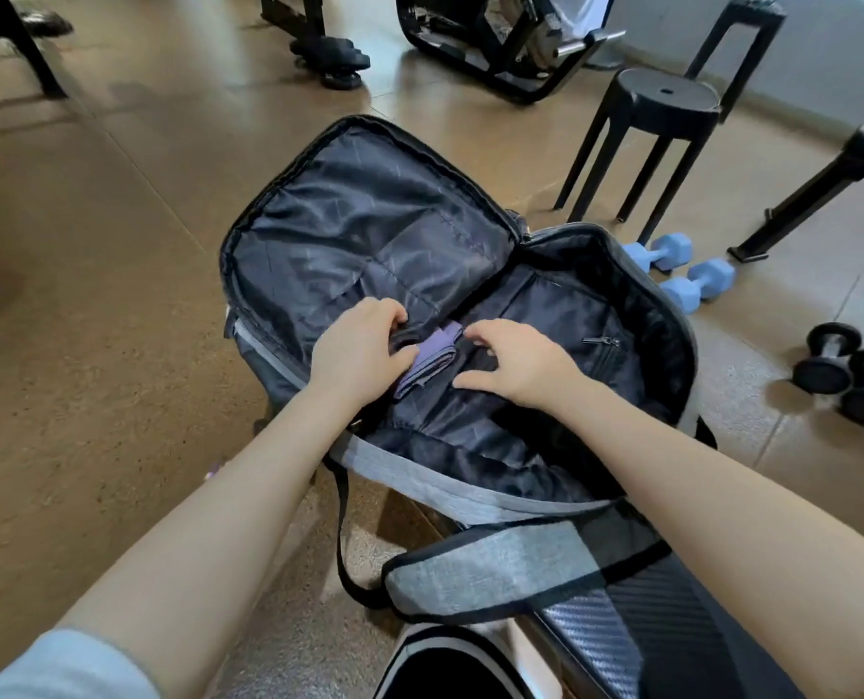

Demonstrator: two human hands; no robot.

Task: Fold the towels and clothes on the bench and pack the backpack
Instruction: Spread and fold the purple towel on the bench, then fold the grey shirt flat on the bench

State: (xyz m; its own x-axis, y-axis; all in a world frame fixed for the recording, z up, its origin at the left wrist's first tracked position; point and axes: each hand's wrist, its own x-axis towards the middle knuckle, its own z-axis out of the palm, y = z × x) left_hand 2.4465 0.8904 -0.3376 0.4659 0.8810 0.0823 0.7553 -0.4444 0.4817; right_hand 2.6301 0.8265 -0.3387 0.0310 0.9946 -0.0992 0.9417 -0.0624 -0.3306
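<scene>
A grey backpack (470,491) lies wide open in front of me, its dark lining showing and its lid flap (364,219) folded back. A folded purple cloth (432,358) sits inside, near the hinge between flap and main compartment. My left hand (357,353) grips the cloth's left edge together with dark lining fabric, fingers curled. To the right of the cloth, my right hand (515,360) rests on the dark lining with its fingers bent and spread. A small zip pocket (602,345) shows on the inner wall to the right.
A black padded bench (636,633) edge lies under the backpack at bottom right. On the tan floor to the right lie two blue dumbbells (687,274) and black dumbbells (848,370). A black stool (662,103) stands behind them, with gym machine frames (495,42) further back.
</scene>
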